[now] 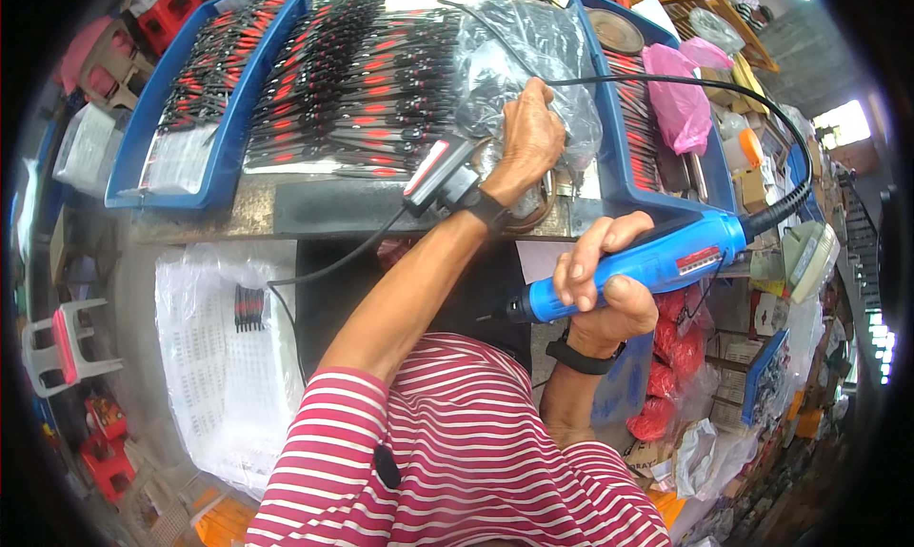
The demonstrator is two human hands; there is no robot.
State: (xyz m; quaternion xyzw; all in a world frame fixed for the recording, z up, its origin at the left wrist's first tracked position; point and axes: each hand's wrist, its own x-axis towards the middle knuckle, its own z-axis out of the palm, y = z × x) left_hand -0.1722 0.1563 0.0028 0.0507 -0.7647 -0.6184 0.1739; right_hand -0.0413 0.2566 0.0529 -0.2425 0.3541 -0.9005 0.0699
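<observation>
"Two risks around the right hand (624, 309)?"

"At three o'clock it has the blue electric screwdriver (666, 257), its bit (487, 316) facing nine: an accidental start could graze the left forearm (424, 290). The black cable (807, 166) looping through two o'clock could, if tugged, drag the clear plastic bag (566, 47) near twelve."

"And the grip?"

"Right fingers and thumb curl closed around the tool. The left hand (531, 133), at one o'clock, looks folded by the cable, over the bag; whether it pinches anything, I can't tell."

Smooth, glossy plastic encases a blue cylindrical power tool (657, 261). A transparent plastic bag (486, 66) shines, crinkled; a red-and-white-striped shirt (457, 433) is matt cloth.
</observation>
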